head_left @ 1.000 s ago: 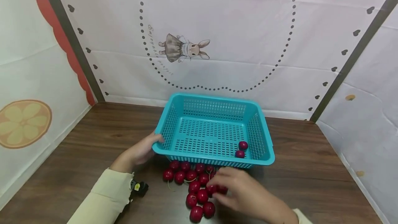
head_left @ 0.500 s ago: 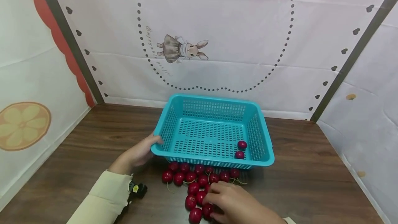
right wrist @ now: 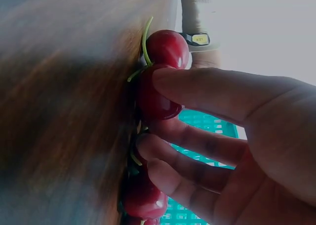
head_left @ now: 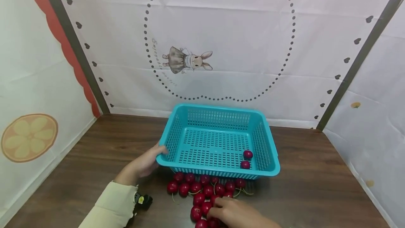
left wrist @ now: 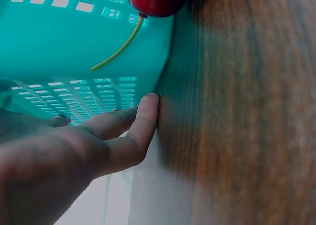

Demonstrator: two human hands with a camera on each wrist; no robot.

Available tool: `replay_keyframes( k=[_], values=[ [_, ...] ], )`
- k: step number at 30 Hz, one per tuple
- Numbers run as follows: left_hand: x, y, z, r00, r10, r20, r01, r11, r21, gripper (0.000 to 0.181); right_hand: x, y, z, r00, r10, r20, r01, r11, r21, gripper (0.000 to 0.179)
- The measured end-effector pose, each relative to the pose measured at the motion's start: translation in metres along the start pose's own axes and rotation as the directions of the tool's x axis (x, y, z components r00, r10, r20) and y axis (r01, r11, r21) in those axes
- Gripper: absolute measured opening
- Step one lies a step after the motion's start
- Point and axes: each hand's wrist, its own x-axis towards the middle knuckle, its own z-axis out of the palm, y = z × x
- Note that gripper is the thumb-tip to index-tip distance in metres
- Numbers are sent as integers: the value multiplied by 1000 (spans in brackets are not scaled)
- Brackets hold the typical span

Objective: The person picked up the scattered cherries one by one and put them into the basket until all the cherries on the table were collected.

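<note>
At the bottom of the head view, right of centre, I see the person's right hand (head_left: 238,214) bent over the lower end of a pile of cherries (head_left: 199,199). In the right wrist view, left of centre, it pinches one dark red cherry (right wrist: 148,99): the thumb lies across it, a finger just below, and other cherries sit above and below it in the frame. The left hand (head_left: 147,161), left of centre in the head view, grips the left rim of the blue basket (head_left: 218,171), thumb over the edge. Two loose cherries (head_left: 248,154) lie in the basket's lower right corner, well apart from the left hand.
</note>
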Motion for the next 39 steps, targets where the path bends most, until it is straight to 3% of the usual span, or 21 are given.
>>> replay_keyframes(
  k=[3, 6, 11, 13, 18, 23, 33, 36, 39],
  values=[
    [-2, -6, 3, 1000, -9, -5, 9, 1000, -6, 78, 1, 14, 19, 999, -43, -19, 43, 999, 18, 34],
    [-5, -11, 6, 1000, -15, -4, 15, 1000, -11, 78, -1, 1, 13, 1000, -28, -12, 28, 999, 24, 32],
    [-5, -15, 9, 1000, -10, -6, 10, 1000, -18, 79, -3, 1, 15, 1000, -11, 0, 11, 1000, 19, 28],
    [-6, -15, 10, 1000, -9, -9, 9, 1000, -20, 79, -3, -3, 10, 1000, -11, 13, 11, 1000, 12, 27],
    [-9, -13, 10, 1000, -15, -17, 15, 1000, -21, 80, -8, -33, -26, 998, -68, 6, 68, 998, -1, 23],
    [-8, -11, 10, 999, -17, -29, 16, 1000, -16, 80, -10, -38, -37, 995, -96, -28, 97, 995, 32, 21],
    [-3, -1, 6, 1000, 7, -19, -8, 1000, -17, 80, -14, -42, -55, 1000, -24, -17, 25, 995, 100, 40],
    [-3, 1, 5, 1000, 12, -19, -13, 1000, -18, 80, -19, -46, -65, 996, -56, -72, 63, 994, 90, 44],
    [-2, 2, 6, 1000, 18, -14, -18, 1000, -16, 80, -27, -51, -78, 983, -48, -176, 67, 993, 102, 39]
  ],
)
